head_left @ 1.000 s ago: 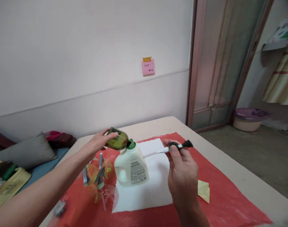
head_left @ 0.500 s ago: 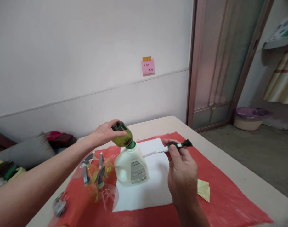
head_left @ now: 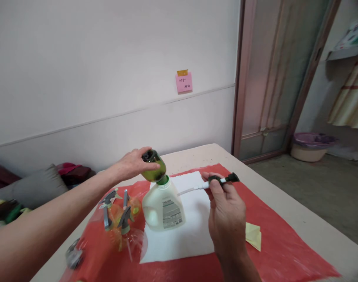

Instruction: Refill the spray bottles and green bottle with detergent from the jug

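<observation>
My left hand (head_left: 128,166) grips a small dark green bottle (head_left: 153,166), tipped neck-down into the green funnel (head_left: 164,180) in the mouth of a white jug (head_left: 162,207). The jug stands upright on a white paper sheet (head_left: 190,231) that lies on a red mat (head_left: 272,243). My right hand (head_left: 225,213) holds a black pump head (head_left: 224,180) above the paper, right of the jug; its white tube (head_left: 190,190) points left towards the jug.
Several clear spray bottles with grey triggers (head_left: 120,217) stand left of the jug. A yellow folded paper (head_left: 253,237) lies on the mat at right. The beige table (head_left: 302,223) ends near a doorway (head_left: 272,78). A pink note (head_left: 184,82) hangs on the wall.
My left hand has tipped the green bottle from nearly level to steeply neck-down over the funnel. My right hand and the pump head have stayed in place.
</observation>
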The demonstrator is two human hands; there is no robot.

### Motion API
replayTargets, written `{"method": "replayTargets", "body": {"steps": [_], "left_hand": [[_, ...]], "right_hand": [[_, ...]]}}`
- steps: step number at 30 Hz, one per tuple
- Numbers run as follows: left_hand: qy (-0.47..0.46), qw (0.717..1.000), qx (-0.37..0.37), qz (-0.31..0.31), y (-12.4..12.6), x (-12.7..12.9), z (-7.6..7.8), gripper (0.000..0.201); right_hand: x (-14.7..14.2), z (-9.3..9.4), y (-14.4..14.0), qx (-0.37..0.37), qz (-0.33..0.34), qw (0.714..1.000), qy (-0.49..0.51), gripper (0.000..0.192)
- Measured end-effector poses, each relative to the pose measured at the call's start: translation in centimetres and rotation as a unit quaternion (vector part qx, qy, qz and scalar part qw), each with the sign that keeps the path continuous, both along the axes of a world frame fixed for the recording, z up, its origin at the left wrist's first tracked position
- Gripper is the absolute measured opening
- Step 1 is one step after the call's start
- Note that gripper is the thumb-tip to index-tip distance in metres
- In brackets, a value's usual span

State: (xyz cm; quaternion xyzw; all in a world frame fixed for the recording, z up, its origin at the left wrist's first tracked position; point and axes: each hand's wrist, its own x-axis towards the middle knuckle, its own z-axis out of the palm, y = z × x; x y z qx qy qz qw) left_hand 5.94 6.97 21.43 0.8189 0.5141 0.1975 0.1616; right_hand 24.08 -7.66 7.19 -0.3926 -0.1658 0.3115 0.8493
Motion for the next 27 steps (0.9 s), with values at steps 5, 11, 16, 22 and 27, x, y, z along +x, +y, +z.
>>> {"method": "replayTargets", "body": {"steps": [5,11,16,22,27], "left_hand": [[-0.007,1.000,-0.011,-0.009,0.0,0.0,-0.1,0.059],[-0.029,0.999,0.008,0.023,0.0,-0.6,-0.4,0.065],[-0.105,0.993,0.009,0.055,-0.1,-2.9,-2.2,0.070],[-0.263,0.954,-0.087,0.116,-2.5,-6.2,-7.2,0.078],[-0.338,0.920,-0.065,0.190,-5.9,-7.2,-12.1,0.081]], "right_hand": [[0.1,-0.2,0.2,-0.004,-0.001,1.000,-0.008,0.041],[0.0,-0.3,0.1,-0.004,-0.001,1.000,-0.013,0.042],[-0.1,-0.4,0.2,-0.003,0.005,1.000,-0.011,0.043],[-0.1,-0.7,0.4,-0.004,0.007,1.000,-0.016,0.041],[-0.5,-0.7,0.4,-0.016,0.007,1.000,-0.025,0.042]]}}
